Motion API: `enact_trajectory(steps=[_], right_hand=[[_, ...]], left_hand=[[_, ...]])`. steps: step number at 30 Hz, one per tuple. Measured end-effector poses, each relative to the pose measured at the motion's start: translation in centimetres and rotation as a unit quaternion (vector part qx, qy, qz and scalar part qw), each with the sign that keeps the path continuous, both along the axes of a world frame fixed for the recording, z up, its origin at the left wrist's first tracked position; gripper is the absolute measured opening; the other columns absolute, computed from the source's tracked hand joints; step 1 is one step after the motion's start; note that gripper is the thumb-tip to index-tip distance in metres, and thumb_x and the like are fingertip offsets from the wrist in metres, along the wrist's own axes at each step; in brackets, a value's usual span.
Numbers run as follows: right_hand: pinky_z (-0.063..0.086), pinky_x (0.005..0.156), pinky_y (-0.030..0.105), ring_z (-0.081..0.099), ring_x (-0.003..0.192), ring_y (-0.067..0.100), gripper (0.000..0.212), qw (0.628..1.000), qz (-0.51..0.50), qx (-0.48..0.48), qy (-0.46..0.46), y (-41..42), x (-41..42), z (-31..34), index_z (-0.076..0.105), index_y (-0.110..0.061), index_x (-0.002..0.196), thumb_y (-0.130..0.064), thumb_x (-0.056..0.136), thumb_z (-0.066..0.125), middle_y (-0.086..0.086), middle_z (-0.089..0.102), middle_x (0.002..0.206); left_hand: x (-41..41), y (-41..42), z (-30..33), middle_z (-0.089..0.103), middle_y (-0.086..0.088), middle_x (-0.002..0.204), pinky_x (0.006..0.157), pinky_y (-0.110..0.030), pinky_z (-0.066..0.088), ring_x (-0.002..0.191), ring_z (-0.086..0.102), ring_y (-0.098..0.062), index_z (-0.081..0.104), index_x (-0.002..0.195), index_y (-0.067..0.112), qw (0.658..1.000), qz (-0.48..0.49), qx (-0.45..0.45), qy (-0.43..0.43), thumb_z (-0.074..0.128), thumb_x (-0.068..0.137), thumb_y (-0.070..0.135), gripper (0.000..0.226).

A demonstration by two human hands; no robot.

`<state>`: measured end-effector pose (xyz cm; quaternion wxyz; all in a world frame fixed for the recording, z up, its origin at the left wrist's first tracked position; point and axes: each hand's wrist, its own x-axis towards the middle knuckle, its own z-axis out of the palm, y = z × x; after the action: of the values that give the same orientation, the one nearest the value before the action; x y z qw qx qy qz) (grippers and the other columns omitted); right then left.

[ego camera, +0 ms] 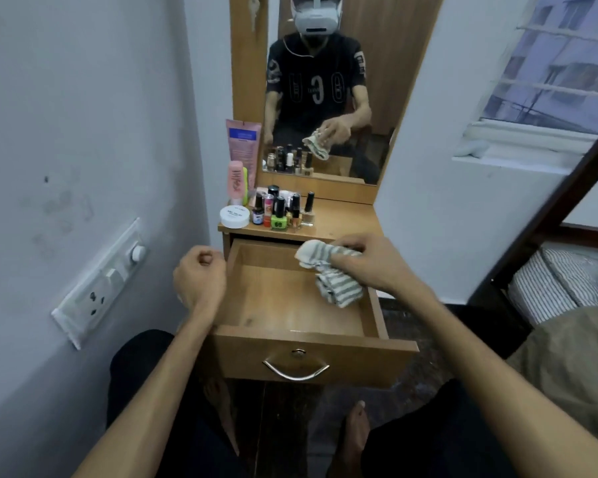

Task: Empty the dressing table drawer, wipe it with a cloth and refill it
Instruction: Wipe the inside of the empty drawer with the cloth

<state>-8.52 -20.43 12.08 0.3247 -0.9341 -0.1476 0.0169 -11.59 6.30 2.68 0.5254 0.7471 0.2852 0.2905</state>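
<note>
One striped cloth (332,270) is grasped by the right hand (366,262) in a bunch near its middle, and its loose ends hang below the grip into the open drawer (290,305), near the right wall. The left hand (201,276) is clenched on nothing, just outside the left wall. The cloth is judged soft, light and limp, so it is better taken as a full bunch than by a corner.

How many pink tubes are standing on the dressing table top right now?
2. A tall pink tube leans against the mirror frame at the back left; a shorter pink tube stands just in front of it, behind the white jar. Others may be hidden behind the nail polish bottles.
</note>
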Motion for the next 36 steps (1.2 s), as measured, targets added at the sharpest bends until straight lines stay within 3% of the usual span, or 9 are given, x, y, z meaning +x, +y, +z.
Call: enact_trajectory(steps=[5,11,15,19,22,27,31,34,36], right_hand=[[0.065,0.073,0.035,0.072,0.082,0.008,0.035,0.993,0.095,-0.053,-0.055,11.1,3.1,-2.9,0.070,-0.031,0.130,-0.027,0.095,0.064,-0.006,0.077,0.106],[0.055,0.088,0.040,0.064,0.110,0.028,0.036,0.960,0.169,-0.166,-0.153,20.4,4.6,-6.9,0.072,-0.028,0.125,-0.026,0.091,0.063,0.001,0.073,0.120],[0.051,0.089,0.042,0.051,0.123,0.031,0.036,0.916,0.209,-0.322,-0.119,23.6,5.1,-8.3,0.069,-0.023,0.128,-0.039,0.097,0.060,0.009,0.068,0.122],[0.058,0.080,0.036,0.067,0.098,0.023,0.028,0.870,0.304,-0.384,-0.063,23.9,3.2,-7.6,0.070,-0.019,0.107,-0.044,0.096,0.063,0.004,0.071,0.097],[0.054,0.070,0.033,0.064,0.076,0.021,0.017,0.888,0.351,-0.295,0.020,21.9,0.3,-6.3,0.059,-0.016,0.087,-0.028,0.095,0.068,0.006,0.068,0.086],[0.050,0.076,0.035,0.062,0.085,0.024,0.006,0.925,0.341,-0.162,0.042,16.8,-1.1,-3.5,0.066,-0.016,0.089,-0.020,0.091,0.071,0.006,0.067,0.094],[0.050,0.068,0.020,0.066,0.082,0.004,0.016,0.964,0.248,-0.065,0.076,10.5,0.5,-1.9,0.070,-0.037,0.096,-0.023,0.089,0.068,-0.012,0.069,0.096],[0.053,0.064,0.016,0.069,0.082,0.002,0.018,0.983,0.153,-0.073,0.070,5.1,2.0,-2.7,0.068,-0.032,0.106,-0.024,0.090,0.069,-0.010,0.070,0.099],[0.058,0.066,0.020,0.072,0.079,0.004,0.020,0.993,0.088,0.004,0.073,2.1,2.8,-2.4,0.069,-0.033,0.105,-0.023,0.088,0.073,-0.008,0.072,0.098]], left_hand=[[0.2,1.0,0.1,0.068,0.004,0.090,0.074,-0.029,0.043,0.084,0.061,-0.016,0.068,0.090,0.022,0.977,0.104,-0.176,-0.064,0.055,0.092,0.015,0.015],[0.2,1.6,-0.9,0.073,-0.007,0.098,0.076,-0.028,0.051,0.090,0.067,-0.022,0.072,0.097,0.013,0.947,0.162,-0.220,-0.172,0.052,0.085,0.022,0.024],[0.0,1.5,-0.6,0.070,-0.007,0.096,0.063,-0.010,0.045,0.082,0.063,-0.015,0.071,0.094,0.011,0.935,0.178,-0.237,-0.194,0.049,0.088,0.012,0.022],[-0.2,2.3,-0.5,0.069,-0.005,0.086,0.070,-0.023,0.047,0.079,0.062,-0.015,0.070,0.085,0.016,0.938,0.145,-0.251,-0.190,0.051,0.090,0.006,0.022],[-0.1,3.5,-0.8,0.070,-0.006,0.079,0.069,-0.032,0.050,0.076,0.064,-0.020,0.071,0.079,0.019,0.962,0.049,-0.230,-0.137,0.053,0.091,0.005,0.026],[-0.4,3.1,-0.9,0.074,0.003,0.073,0.072,-0.036,0.054,0.075,0.070,-0.018,0.076,0.077,0.022,0.989,-0.105,-0.096,-0.045,0.063,0.091,0.006,0.025],[-1.1,0.2,-0.2,0.074,0.008,0.080,0.070,-0.031,0.054,0.080,0.068,-0.013,0.074,0.079,0.027,0.988,-0.151,-0.007,-0.030,0.064,0.092,0.005,0.027],[-1.2,-2.6,0.1,0.073,0.007,0.085,0.071,-0.027,0.053,0.081,0.068,-0.013,0.074,0.084,0.026,0.975,-0.219,0.013,-0.021,0.066,0.092,0.004,0.024],[-1.1,-4.3,0.5,0.072,0.009,0.084,0.070,-0.025,0.054,0.079,0.067,-0.008,0.074,0.087,0.027,0.961,-0.277,0.022,-0.009,0.067,0.092,0.006,0.023]])
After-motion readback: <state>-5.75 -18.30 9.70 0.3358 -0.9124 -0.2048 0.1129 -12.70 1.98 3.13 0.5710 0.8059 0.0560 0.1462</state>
